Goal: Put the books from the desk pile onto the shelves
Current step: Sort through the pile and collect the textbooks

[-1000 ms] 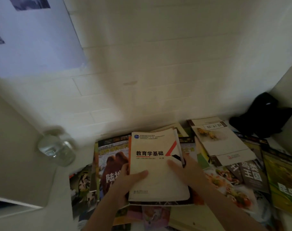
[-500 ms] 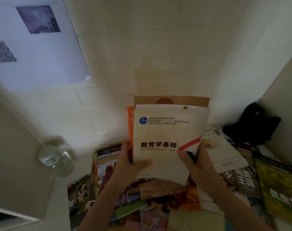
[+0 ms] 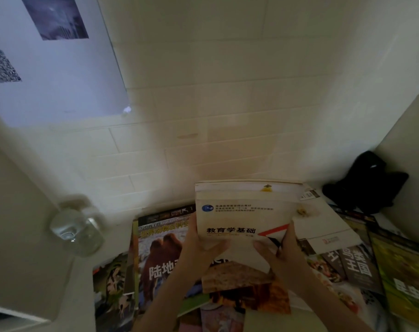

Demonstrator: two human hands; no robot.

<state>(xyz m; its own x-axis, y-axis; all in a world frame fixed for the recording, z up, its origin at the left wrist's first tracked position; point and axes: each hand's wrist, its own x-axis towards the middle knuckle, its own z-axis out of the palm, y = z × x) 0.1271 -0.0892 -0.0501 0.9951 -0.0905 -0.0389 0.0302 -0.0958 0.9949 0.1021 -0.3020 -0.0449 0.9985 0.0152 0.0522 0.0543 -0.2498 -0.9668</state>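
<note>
Above the spread of books on the counter (image 3: pixel 84 279), a cream-covered textbook (image 3: pixel 242 212) with a red stripe is held tilted, front cover toward the camera, with other books stacked behind it. Its lower left edge is gripped by the left hand (image 3: pixel 198 250), thumb across the cover, while the right hand (image 3: pixel 282 255) clasps the lower right edge, thumb likewise on the cover. Beneath lie a camel-cover magazine (image 3: pixel 160 250) at left, a white book (image 3: pixel 323 224) and a green-cover book (image 3: pixel 404 279) at right, with a glass jar (image 3: pixel 76 228) near the left wall and a black object (image 3: pixel 366 183) in the far right corner.
</note>
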